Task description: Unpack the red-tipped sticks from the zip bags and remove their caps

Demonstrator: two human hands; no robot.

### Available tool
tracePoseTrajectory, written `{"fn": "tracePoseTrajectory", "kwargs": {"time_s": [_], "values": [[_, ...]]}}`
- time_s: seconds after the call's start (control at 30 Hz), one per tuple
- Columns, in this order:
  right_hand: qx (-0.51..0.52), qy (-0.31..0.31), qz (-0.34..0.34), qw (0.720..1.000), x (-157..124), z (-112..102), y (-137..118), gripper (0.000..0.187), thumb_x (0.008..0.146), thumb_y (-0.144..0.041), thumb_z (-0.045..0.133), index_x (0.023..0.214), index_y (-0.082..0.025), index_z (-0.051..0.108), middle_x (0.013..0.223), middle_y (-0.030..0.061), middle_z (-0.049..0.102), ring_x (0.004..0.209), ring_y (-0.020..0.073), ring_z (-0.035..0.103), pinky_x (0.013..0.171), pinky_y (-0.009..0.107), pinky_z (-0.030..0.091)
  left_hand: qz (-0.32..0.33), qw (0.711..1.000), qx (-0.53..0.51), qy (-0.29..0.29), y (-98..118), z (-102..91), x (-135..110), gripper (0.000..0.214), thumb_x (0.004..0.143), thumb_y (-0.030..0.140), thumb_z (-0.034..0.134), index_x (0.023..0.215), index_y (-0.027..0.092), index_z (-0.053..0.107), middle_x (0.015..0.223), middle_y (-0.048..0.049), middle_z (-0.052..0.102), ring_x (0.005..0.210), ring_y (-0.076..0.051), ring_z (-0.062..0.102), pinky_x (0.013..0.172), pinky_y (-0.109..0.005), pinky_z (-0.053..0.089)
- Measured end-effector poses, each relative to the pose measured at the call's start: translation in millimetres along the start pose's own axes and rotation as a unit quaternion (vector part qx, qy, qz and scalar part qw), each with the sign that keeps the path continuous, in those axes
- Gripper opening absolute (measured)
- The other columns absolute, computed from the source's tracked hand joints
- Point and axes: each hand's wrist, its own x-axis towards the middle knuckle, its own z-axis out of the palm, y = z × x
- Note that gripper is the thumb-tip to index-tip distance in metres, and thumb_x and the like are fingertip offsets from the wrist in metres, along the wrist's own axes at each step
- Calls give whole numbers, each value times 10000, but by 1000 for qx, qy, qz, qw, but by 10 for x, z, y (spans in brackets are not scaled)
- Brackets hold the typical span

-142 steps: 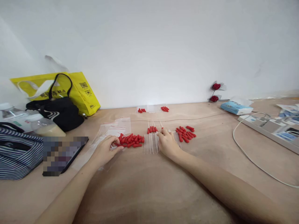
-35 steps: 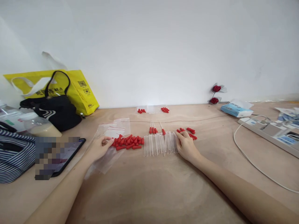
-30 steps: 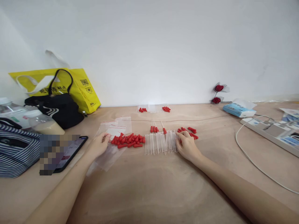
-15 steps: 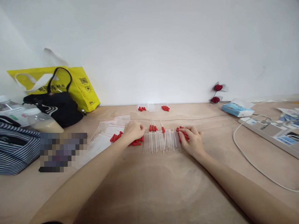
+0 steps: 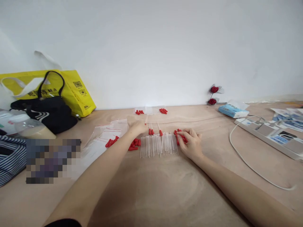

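Note:
My left hand is closed on a dropper, a clear tube with a red rubber bulb, held just behind the row of tubes. Two more droppers with red bulbs lie beside it, and a third dropper is slightly to the right. In front, many thin clear tubes lie side by side. At their right end, my right hand pinches a red rubber bulb at a small pile of bulbs partly covered by the fingers. More red bulbs sit left of the tubes, beside my left forearm.
Clear zip bags lie on the left; another bag with red bulbs is by the wall. A yellow bag, a black bag and a bottle stand left. Right are a tissue pack and a power strip.
My left hand has taken the leftmost dropper of the group of three and lifted it slightly away. My right hand stays at the bulb pile. The whole view has shifted a little.

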Motion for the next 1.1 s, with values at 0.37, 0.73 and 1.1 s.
{"fn": "tracePoseTrajectory", "kwargs": {"time_s": [0.37, 0.73, 1.1], "values": [[-23, -1, -215, 976, -48, -78, -343, 349, 788, -336, 548, 1107, -194, 535, 1016, 72, 598, 955, 199, 504, 859, 375, 285, 302, 897, 185, 266, -191, 152, -1183, 128, 824, 155, 405, 779, 158, 525, 769, -46, 622, 755, -184, 550, 812, -372, 293], [-7, -20, -294, 955, -128, 16, -461, 142, 813, -179, 508, 911, -217, 603, 573, -57, 570, 674, 95, 510, 900, 390, 178, 359, 869, 66, 333, -139, 318, -1299, 179, 859, 229, 422, 897, 178, 589, 868, -44, 659, 848, -170, 582, 909, -396, 288], [1, -97, -289, 953, -148, -70, -485, 170, 846, -239, 442, 819, -254, 609, 560, -59, 542, 675, 99, 486, 876, 380, 192, 382, 879, 115, 261, -187, 180, -1388, 189, 818, 179, 483, 763, 266, 641, 1035, 17, 649, 1037, -215, 544, 998, -545, 191]]}}
